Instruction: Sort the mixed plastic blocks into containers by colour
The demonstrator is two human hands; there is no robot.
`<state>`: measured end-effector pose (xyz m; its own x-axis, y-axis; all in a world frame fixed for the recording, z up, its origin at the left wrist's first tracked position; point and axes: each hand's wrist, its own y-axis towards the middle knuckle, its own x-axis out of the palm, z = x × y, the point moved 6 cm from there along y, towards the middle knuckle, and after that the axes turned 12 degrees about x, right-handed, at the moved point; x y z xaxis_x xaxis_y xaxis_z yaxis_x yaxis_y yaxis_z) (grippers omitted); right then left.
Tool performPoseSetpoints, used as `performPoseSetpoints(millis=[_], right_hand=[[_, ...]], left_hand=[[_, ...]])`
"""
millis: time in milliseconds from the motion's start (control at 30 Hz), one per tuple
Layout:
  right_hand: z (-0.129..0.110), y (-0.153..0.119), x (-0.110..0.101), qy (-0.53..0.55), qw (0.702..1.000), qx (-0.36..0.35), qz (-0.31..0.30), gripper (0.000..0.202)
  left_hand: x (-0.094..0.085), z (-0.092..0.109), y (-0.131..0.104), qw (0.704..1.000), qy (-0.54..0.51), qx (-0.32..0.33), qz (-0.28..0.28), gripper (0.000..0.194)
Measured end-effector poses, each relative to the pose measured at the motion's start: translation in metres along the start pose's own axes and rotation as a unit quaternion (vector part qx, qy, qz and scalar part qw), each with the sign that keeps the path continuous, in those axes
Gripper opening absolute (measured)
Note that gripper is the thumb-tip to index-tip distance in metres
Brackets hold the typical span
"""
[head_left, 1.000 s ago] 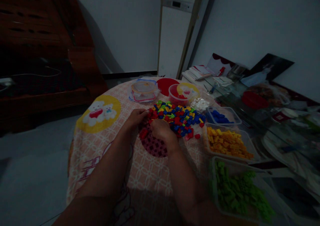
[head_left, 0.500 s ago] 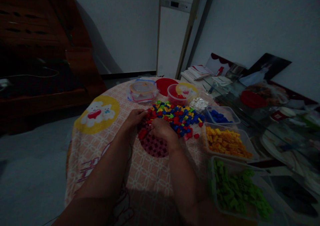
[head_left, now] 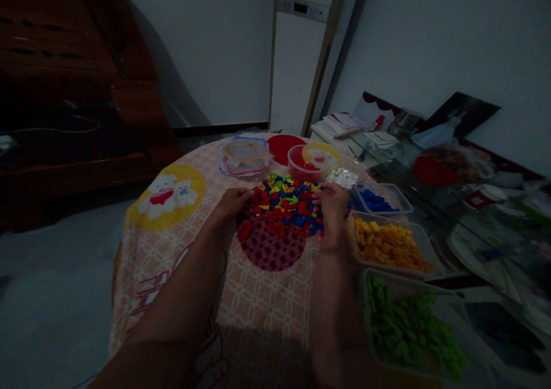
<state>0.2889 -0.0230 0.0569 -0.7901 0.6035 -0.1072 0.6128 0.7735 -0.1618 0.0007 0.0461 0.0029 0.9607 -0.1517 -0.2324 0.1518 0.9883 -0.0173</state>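
A heap of small building bricks [head_left: 289, 197] in red, blue, yellow and green lies mid-table on a dark red, chequered round patch [head_left: 273, 254]. At the heap's left edge rests my left hand [head_left: 233, 201], its fingers apart and curved against the bricks. My right hand [head_left: 333, 202] is at the right side of the heap, fingers apart and reaching over the blue and red bricks. Both sets of fingertips are partly lost among the bricks in the dim light. A larger red brick [head_left: 245, 230] sits just below my left hand.
To the right stand clear boxes of blue bricks [head_left: 377, 201], yellow bricks [head_left: 390, 245] and green bricks [head_left: 408, 326]. White bricks [head_left: 342, 177] and a round tub [head_left: 297, 171] with red bricks are behind the heap. Stacked lids [head_left: 245, 156] lie at the back left.
My right hand has moved from the near middle of the heap out to its right side, and its fingers have spread. More of the chequered patch and red bricks now shows. My left hand stays put.
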Motion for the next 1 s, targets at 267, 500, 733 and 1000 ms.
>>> performPoseSetpoints(millis=[267,500,733,1000], right_hand=[[-0.005,0.002,-0.086,-0.017,0.945,-0.089,0.316,0.054],[-0.003,0.009,-0.052,-0.05,0.989,-0.048,0.132,0.032],[0.004,-0.025,0.021,-0.223,0.949,0.007,-0.222,0.011],[0.002,-0.051,0.057,-0.448,0.837,-0.049,-0.311,0.029]], left_hand=[[0.001,0.003,-0.003,1.0,-0.013,-0.012,0.001,0.028],[0.001,0.002,-0.004,1.0,-0.025,-0.018,0.004,0.021],[0.001,-0.001,0.0,1.0,-0.021,-0.019,-0.006,0.024],[0.001,-0.001,-0.003,0.999,-0.028,-0.014,-0.008,0.024]])
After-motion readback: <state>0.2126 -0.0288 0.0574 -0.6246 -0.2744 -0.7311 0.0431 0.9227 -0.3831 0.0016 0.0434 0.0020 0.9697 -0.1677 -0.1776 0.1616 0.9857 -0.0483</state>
